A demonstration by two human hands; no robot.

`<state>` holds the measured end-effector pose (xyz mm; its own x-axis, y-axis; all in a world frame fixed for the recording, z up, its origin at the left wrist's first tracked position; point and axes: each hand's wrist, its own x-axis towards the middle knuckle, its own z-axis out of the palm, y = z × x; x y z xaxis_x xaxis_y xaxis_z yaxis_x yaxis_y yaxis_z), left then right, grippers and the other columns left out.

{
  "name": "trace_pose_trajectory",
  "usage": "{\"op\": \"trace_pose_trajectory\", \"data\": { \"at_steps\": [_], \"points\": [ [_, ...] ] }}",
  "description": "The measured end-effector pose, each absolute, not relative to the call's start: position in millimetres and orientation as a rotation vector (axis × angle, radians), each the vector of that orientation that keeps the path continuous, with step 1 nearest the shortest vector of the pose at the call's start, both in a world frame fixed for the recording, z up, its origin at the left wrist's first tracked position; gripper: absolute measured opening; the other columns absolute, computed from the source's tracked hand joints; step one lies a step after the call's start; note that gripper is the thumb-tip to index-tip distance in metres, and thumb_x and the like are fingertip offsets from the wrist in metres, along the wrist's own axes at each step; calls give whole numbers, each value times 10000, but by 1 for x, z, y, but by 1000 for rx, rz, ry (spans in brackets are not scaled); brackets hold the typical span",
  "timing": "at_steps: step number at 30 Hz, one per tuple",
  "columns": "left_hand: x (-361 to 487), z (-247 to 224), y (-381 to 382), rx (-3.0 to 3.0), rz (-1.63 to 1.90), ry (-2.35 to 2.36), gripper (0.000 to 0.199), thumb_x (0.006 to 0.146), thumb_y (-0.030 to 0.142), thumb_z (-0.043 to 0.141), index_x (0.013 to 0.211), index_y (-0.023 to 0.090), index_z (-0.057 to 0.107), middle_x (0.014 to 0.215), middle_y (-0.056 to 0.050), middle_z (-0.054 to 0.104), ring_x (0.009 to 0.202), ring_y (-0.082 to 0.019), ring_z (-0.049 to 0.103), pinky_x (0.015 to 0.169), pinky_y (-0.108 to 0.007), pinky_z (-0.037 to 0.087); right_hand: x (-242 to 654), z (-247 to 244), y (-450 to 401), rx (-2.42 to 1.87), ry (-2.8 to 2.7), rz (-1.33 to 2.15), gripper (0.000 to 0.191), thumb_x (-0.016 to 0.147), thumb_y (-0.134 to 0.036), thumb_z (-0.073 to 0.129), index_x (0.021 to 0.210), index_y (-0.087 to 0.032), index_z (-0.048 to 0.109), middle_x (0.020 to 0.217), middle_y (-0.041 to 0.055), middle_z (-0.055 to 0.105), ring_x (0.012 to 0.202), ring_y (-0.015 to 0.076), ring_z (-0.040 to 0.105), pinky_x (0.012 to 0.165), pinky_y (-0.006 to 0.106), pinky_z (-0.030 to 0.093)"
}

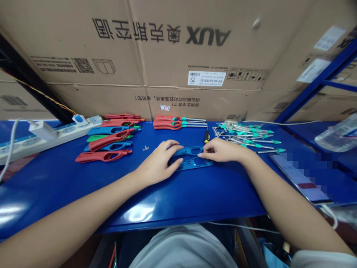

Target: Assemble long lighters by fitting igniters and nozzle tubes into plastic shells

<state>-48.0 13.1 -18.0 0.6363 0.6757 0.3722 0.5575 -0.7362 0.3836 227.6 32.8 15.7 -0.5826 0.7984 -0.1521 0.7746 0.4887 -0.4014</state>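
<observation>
Two blue plastic lighter casing halves (192, 163) lie side by side on the table in front of me, their hollow insides facing up. My left hand (158, 163) steadies their left ends, the fingers on the far half and the thumb on the near one. Its palm hides part of both. At the right end of the halves, my right hand (220, 150) is closed in a pinch over the trigger openings. Whatever lies between those fingertips is too small or hidden to make out.
Red, blue and green lighter casings (103, 156) lie at left, near a power strip (67, 130). Red lighters with metal tubes (167, 124), a screwdriver (206, 137) and metal tubes with green parts (251, 136) lie behind my hands. A phone (301, 178) rests at right. Cardboard (167, 74) stands behind.
</observation>
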Motion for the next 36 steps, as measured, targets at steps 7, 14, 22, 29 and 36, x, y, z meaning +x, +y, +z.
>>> {"op": "trace_pose_trajectory", "data": {
  "at_steps": [7, 14, 22, 29, 36],
  "points": [
    [-45, -18, 4, 2708, 536, 850, 419, 983, 407, 569, 1355, 214, 579, 1404, -117, 569, 1328, -278, 511, 1121, -456, 455, 276, 24, 58, -2008, -1924, -15, 220, 909, -258, 539, 992, -185, 730, 886, 104, 738, 799, 244, 650, 685, 317, 415],
    [-48, -20, 10, 2719, 510, 864, 280, 1016, 279, 489, 1240, 204, 640, 1273, -104, 630, 1211, -257, 585, 1056, -434, 503, 328, 16, 71, -2357, -1662, -2, 356, 805, -124, 615, 1153, -112, 693, 1140, 221, 663, 992, 285, 639, 765, 335, 415],
    [-49, -17, 12, 2761, 467, 903, 273, 1019, 250, 475, 1232, 173, 626, 1250, -113, 622, 1171, -265, 583, 1037, -445, 505, 333, 2, 77, -2429, -1563, -32, 220, 773, -129, 665, 978, -193, 713, 1217, 165, 585, 914, 275, 670, 763, 370, 496],
    [-51, -12, 11, 2841, 390, 977, 286, 993, 168, 441, 1219, 127, 611, 1217, -132, 622, 1150, -283, 583, 1008, -442, 515, 331, 4, 76, -2313, -1576, -117, 167, 863, -167, 581, 1019, -181, 637, 1197, 158, 631, 1077, 310, 636, 852, 396, 498],
    [-47, -12, 8, 2879, 401, 1027, 278, 1012, 241, 462, 1227, 125, 594, 1233, -141, 617, 1126, -281, 598, 987, -440, 524, 321, 18, 68, -2067, -1611, -230, 216, 890, -221, 518, 1081, -198, 615, 1116, 146, 705, 1038, 330, 650, 837, 441, 498]
  ]
}}
